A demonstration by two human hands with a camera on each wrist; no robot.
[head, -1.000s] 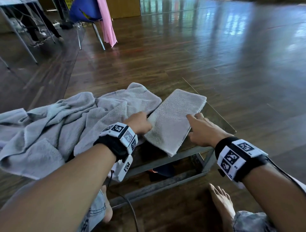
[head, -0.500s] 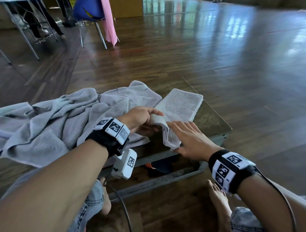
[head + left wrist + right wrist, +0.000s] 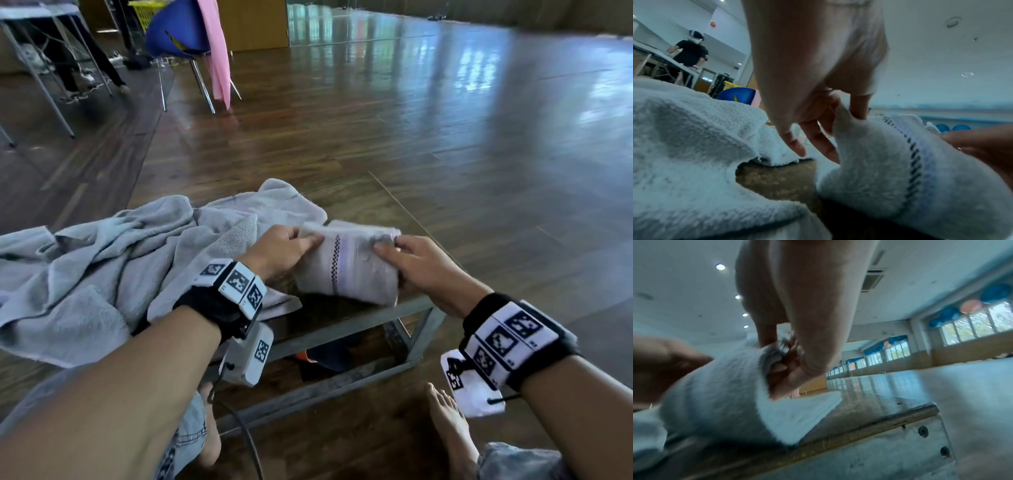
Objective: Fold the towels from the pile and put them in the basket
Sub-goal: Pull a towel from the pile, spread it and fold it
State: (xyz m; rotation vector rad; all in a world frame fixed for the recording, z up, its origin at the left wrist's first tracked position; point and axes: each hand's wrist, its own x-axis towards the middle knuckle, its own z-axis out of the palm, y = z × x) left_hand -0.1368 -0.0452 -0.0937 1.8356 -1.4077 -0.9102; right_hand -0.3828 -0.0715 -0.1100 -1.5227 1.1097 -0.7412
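A person sat on a wooden floor [image 3: 411, 137] at a low worktop [image 3: 404, 219] with a metal frame. Both hands held a small folded towel [image 3: 346, 267], pale grey with a dark stitched stripe running across it. The left hand [image 3: 281, 251] pinched the towel's upper left corner between thumb and fingers; the left wrist view showed the thumb [image 3: 859, 104] pressed over the cloth edge. The right hand [image 3: 421, 267] gripped the upper right corner, fingers curled round the layered edge, as the right wrist view showed. The towel was raised at the top by the two hands, while its lower part lay on the near right part of the worktop, close to the front edge.

To the left, touching the left forearm, a rumpled pile [image 3: 102, 267] of grey towels covered the rest of the worktop and spilled over its left side.

Both wrists wore black bands with white coded tags. Bare feet rested on the floor below the worktop. Farther back to the left stood a blue chair [image 3: 178, 31] with a pink cloth [image 3: 215, 51] draped over it, and a yellow basket [image 3: 147, 13] behind the chair.
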